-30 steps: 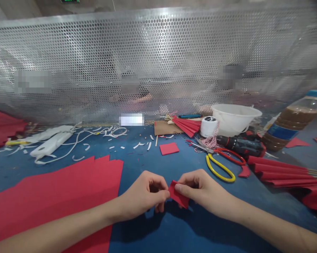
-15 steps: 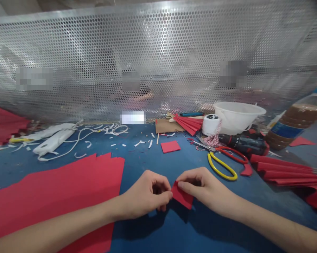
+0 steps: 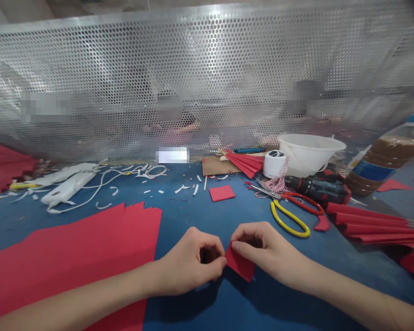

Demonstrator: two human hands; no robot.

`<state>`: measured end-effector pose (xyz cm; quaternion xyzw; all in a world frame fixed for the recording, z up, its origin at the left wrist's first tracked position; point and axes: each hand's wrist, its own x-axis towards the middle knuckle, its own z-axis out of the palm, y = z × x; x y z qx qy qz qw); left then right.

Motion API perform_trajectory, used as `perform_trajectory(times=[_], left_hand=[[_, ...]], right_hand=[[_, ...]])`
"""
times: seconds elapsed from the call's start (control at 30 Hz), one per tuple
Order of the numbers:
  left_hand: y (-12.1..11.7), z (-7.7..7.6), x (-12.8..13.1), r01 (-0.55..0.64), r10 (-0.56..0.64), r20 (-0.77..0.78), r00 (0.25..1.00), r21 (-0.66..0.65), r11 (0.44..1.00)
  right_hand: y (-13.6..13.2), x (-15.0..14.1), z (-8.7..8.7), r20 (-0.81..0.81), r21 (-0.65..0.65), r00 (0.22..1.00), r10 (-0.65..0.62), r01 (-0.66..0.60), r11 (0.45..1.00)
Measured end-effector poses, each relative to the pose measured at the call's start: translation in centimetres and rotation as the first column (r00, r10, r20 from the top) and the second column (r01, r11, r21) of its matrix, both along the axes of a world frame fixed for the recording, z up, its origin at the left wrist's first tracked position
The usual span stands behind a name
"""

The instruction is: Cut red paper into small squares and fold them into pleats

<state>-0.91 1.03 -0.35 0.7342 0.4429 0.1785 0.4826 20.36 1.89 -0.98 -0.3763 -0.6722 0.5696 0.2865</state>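
A small red square of paper [image 3: 240,264], tilted with a corner downward, is held just above the blue table between my hands. My right hand [image 3: 269,248] pinches its upper edge between thumb and fingers. At the paper's left corner, my left hand [image 3: 193,262] is closed in a pinch, thumb against forefinger. Large stacked red sheets [image 3: 99,248] lie under and beside my left forearm. Beyond my hands rests a flat stack of small red squares [image 3: 222,193]. Scissors [image 3: 291,218] with one yellow and one red handle lie past my right hand.
A perforated metal panel [image 3: 124,92] closes off the back. To the right stand a white bucket [image 3: 310,154], a string spool [image 3: 275,164], a black power tool [image 3: 319,187] and a bottle of brown liquid [image 3: 382,161]. A white power strip [image 3: 67,187] lies at the left among paper scraps.
Both hands stay close together around the small red paper, lying slightly lower in the picture. The paper has turned a little, showing more of its face. Other things have not moved.
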Motion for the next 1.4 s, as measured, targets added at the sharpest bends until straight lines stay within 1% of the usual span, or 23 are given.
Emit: perform_trajectory(times=[0.2,0.3,0.4,0.47,0.53,0.77,0.9,1.03,1.1,1.2,1.3,1.4], left_hand=[[-0.1,0.0,-0.2,0.024,-0.024,0.007,1.0,0.012,1.0],[0.0,-0.1,-0.2,0.016,-0.016,0.023,1.0,0.0,1.0],[0.3,-0.4,-0.3,-0.053,0.06,0.113,0.992,-0.061,0.997],[0.6,-0.7,-0.4,-0.123,0.14,0.195,0.971,-0.095,0.988],[0.8,-0.9,-0.4,-0.173,0.195,0.248,0.949,-0.107,0.979],[1.0,-1.0,-0.5,-0.238,0.255,0.279,0.926,-0.095,0.967],[1.1,-1.0,-0.5,-0.245,0.265,0.284,0.922,-0.102,0.964],[1.1,-1.1,-0.6,-0.24,0.265,0.288,0.92,-0.119,0.963],[1.1,-1.0,-0.6,-0.22,0.248,0.297,0.922,-0.123,0.968],[1.1,-0.9,-0.5,-0.176,0.205,0.31,0.928,-0.12,0.977],[1.0,-0.7,-0.3,-0.163,0.18,0.265,0.947,-0.084,0.983],[0.9,-0.6,-0.2,-0.173,0.185,0.225,0.957,-0.071,0.982]], right_hand=[[-0.1,0.1,0.0,0.014,0.039,1.0,-0.015,0.014,0.999],[-0.2,0.0,0.0,0.028,0.037,0.999,-0.022,0.021,0.999],[-0.1,0.1,0.0,0.009,0.038,1.0,-0.022,0.021,0.999],[0.0,0.1,0.0,-0.003,0.023,1.0,-0.021,0.021,1.0],[0.1,0.1,0.0,0.0,-0.006,1.0,-0.022,0.022,1.0],[0.4,0.1,-0.2,-0.049,-0.077,0.998,-0.047,0.043,0.996],[0.5,0.1,-0.4,-0.066,-0.101,0.997,-0.034,0.027,0.995],[0.6,0.2,-0.2,-0.077,-0.075,0.997,-0.033,0.027,0.997],[0.4,0.2,0.0,-0.048,-0.069,0.999,-0.025,0.022,0.997],[0.2,0.2,0.2,0.006,-0.069,0.999,0.039,-0.038,0.997],[0.0,0.2,0.1,0.016,-0.043,0.997,0.079,-0.078,0.996],[-0.1,0.1,0.0,0.016,-0.002,0.998,0.069,-0.069,0.998]])
